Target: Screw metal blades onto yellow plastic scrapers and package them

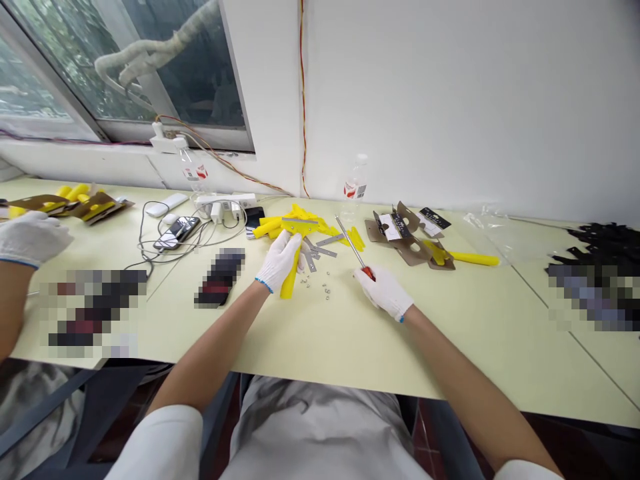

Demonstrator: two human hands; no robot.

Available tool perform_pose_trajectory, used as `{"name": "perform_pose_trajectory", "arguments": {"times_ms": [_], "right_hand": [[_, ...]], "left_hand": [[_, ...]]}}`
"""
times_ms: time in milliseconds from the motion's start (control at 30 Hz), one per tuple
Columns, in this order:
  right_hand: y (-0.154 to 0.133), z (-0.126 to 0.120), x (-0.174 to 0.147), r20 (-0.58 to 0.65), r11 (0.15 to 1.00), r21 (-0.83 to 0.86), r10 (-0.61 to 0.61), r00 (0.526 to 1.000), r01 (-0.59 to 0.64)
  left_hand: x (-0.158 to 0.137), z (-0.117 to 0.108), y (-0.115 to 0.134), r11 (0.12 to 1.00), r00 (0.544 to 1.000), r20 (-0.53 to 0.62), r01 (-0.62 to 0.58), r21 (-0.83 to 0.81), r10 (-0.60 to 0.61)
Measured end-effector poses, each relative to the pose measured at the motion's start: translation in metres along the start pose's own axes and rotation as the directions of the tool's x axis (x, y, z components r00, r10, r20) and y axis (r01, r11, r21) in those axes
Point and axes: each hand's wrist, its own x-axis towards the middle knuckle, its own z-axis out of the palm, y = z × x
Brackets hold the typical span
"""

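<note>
My left hand, in a white knit glove, is closed around the handle of a yellow scraper. The scraper's wide head points away from me, and a grey metal blade lies across it. My gloved right hand grips a screwdriver by its red handle, with the long shaft pointing up and left. Between the hands, several small screws are scattered on the table. Several loose grey blades lie just beyond my left hand, near more yellow plastic parts.
Two water bottles stand by the wall. Brown card packaging with a yellow handle lies at right, black parts farther right. Phones and tangled cables are at left, near a co-worker's gloved hand.
</note>
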Motion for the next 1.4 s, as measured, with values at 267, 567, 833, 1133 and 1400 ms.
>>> {"name": "perform_pose_trajectory", "arguments": {"times_ms": [267,567,833,1133,1400], "right_hand": [[0.005,0.006,-0.007,0.186,0.987,0.011,-0.159,0.970,0.160],[0.010,0.008,0.001,0.174,0.902,-0.260,-0.308,0.935,0.345],[0.011,0.008,0.001,0.159,0.899,-0.291,-0.291,0.943,0.326],[0.010,0.007,0.001,0.146,0.900,-0.294,-0.290,0.946,0.321],[0.008,0.008,0.000,0.144,0.905,-0.281,-0.288,0.947,0.318]], "left_hand": [[-0.001,-0.006,0.002,0.995,0.996,0.080,0.033,0.095,-0.040],[-0.004,-0.009,-0.001,0.993,0.991,0.128,0.019,0.113,-0.033],[0.002,-0.012,0.003,0.993,0.984,0.158,0.062,0.100,-0.077],[0.000,-0.011,0.004,0.987,0.985,0.160,0.033,0.156,-0.058],[-0.004,-0.011,0.006,0.982,0.990,0.137,0.005,0.189,-0.032]]}}
